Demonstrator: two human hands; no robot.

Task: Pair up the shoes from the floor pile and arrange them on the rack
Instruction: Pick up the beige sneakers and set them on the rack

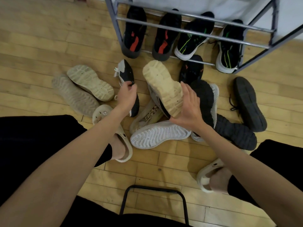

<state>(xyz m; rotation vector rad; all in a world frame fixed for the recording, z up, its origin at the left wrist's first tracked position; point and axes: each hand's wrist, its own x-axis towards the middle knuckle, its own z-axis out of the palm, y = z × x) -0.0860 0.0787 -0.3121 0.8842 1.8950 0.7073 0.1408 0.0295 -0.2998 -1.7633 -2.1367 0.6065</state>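
Above the floor pile: left hand, fingers curled round a black-and-white shoe; right hand, fingers clasping a cream-soled shoe, sole up. On the rack: four black sneakers.

The pale wooden plank floor carries a pile of sneakers: two beige ones sole-up at left, a white-soled one in the middle, dark ones at right. The grey metal-tube rack holds two black pairs.
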